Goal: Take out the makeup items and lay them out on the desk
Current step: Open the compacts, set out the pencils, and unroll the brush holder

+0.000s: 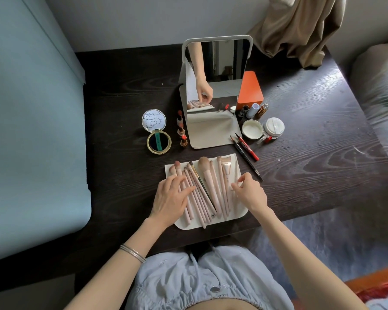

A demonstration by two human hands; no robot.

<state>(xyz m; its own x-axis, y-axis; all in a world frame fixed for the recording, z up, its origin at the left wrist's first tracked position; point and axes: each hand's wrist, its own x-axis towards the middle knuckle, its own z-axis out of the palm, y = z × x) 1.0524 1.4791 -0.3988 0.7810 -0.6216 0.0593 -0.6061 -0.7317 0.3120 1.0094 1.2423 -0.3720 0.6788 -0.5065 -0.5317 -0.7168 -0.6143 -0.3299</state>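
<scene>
Several pink makeup brushes (pixel 211 189) lie side by side on a cream pouch (pixel 238 214) near the desk's front edge. My left hand (pixel 170 198) rests flat on the left brushes, fingers spread. My right hand (pixel 249 191) hovers at the pouch's right side, fingertips pinched lightly over the rightmost brush handles. An open round compact (pixel 156 132) sits at the left. Lipsticks (pixel 181 129) stand beside the mirror (pixel 213 86). Two pencils (pixel 246 151) lie right of the mirror's base.
An orange box (pixel 251 90), small bottles (pixel 254 109) and two white jars (pixel 263 128) sit right of the mirror. The dark wooden desk (pixel 311 142) has a beige curtain (pixel 300 30) at its back right corner. A blue surface (pixel 31 130) borders the left.
</scene>
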